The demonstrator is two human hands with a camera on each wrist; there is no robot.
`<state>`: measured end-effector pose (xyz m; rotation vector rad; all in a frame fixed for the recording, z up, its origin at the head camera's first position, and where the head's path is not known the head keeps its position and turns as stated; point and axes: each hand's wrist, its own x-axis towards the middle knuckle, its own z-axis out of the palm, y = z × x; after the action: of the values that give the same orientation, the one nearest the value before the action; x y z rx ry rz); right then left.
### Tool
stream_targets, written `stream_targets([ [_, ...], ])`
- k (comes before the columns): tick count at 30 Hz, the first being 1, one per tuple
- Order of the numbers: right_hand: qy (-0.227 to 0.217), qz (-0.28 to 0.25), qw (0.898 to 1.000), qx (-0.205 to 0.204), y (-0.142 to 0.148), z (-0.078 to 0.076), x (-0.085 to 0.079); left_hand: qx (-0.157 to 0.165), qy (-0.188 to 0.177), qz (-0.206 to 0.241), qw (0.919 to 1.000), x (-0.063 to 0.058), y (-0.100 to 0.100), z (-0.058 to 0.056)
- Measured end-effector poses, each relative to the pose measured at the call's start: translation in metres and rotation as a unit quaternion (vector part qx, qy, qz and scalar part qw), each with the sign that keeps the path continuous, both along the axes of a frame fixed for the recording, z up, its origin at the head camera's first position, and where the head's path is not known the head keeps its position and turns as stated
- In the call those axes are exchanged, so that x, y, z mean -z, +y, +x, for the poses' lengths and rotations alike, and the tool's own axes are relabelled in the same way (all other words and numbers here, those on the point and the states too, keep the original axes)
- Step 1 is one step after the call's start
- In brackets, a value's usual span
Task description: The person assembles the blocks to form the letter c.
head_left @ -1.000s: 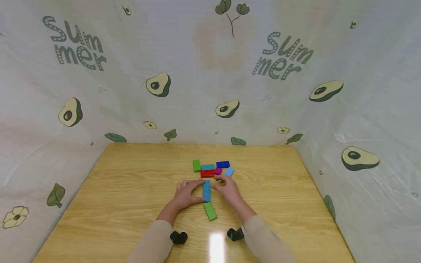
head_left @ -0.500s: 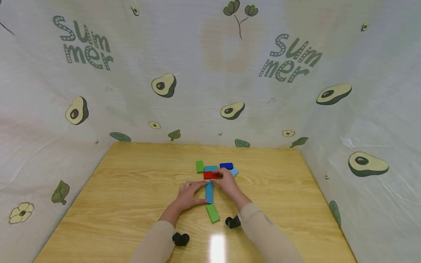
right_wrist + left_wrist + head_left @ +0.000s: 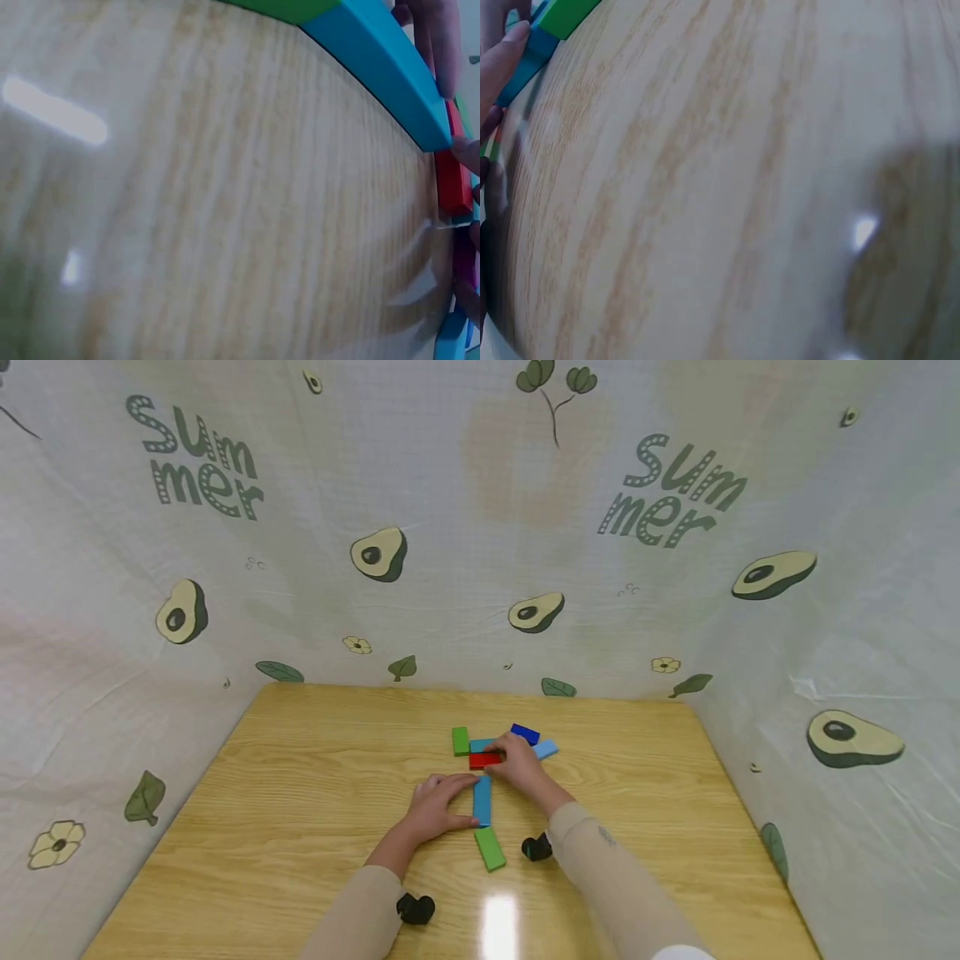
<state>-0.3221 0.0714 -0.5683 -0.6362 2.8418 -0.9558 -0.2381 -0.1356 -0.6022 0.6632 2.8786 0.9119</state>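
My left hand (image 3: pixel 431 810) holds a long blue block (image 3: pixel 482 802) end to end, thumb at the near end and a fingertip at the far end. A green block (image 3: pixel 490 849) meets its near end at a slight angle. Just beyond, my right hand (image 3: pixel 521 768) reaches over a red block (image 3: pixel 483 762) and the teal block (image 3: pixel 480 746) lying against it; its thumb is at the red block's near edge, a finger over the teal one. The hand hides a purple block in the head view; part of this purple block (image 3: pixel 464 259) shows in the right wrist view.
Another green block (image 3: pixel 460 742) stands left of the teal one. Right of the right hand lie a dark blue block (image 3: pixel 526 733) and a light blue block (image 3: pixel 546 749). A patterned cloth (image 3: pixel 450 635) rises behind the wooden table (image 3: pixel 337 735).
My right hand has moved from beside the blue block to the red and teal blocks, covering the purple one. The dark blue and light blue blocks have turned. My left hand keeps its hold.
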Motion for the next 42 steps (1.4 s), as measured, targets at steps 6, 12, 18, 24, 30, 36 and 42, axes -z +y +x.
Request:
stream_targets([
  [6,-0.004,0.049,0.999,-0.02,0.002,-0.008,-0.008,0.0,-0.009,0.001,1.0,0.0,0.003,0.001],
  [12,-0.031,0.079,0.995,-0.056,0.005,-0.02,-0.013,0.0,-0.015,0.004,0.9999,-0.002,0.004,0.003],
  [18,-0.044,0.11,0.99,-0.074,0.005,-0.028,-0.021,0.0,-0.01,0.003,0.9999,-0.003,0.004,0.003],
  [24,-0.033,0.14,0.986,-0.084,0.007,-0.032,-0.026,-0.001,-0.007,0.0,1.0,0.0,0.005,0.002],
  [30,-0.036,0.124,0.986,-0.101,0.009,-0.034,-0.028,-0.004,-0.013,-0.008,0.9999,-0.001,0.005,0.002],
  [36,-0.05,0.098,0.989,-0.098,0.008,-0.035,-0.025,-0.005,-0.016,-0.011,0.9998,-0.002,0.003,0.001],
  [42,-0.087,0.06,0.991,-0.084,0.009,-0.036,-0.022,-0.007,-0.013,-0.014,0.9998,-0.001,0.001,0.0],
])
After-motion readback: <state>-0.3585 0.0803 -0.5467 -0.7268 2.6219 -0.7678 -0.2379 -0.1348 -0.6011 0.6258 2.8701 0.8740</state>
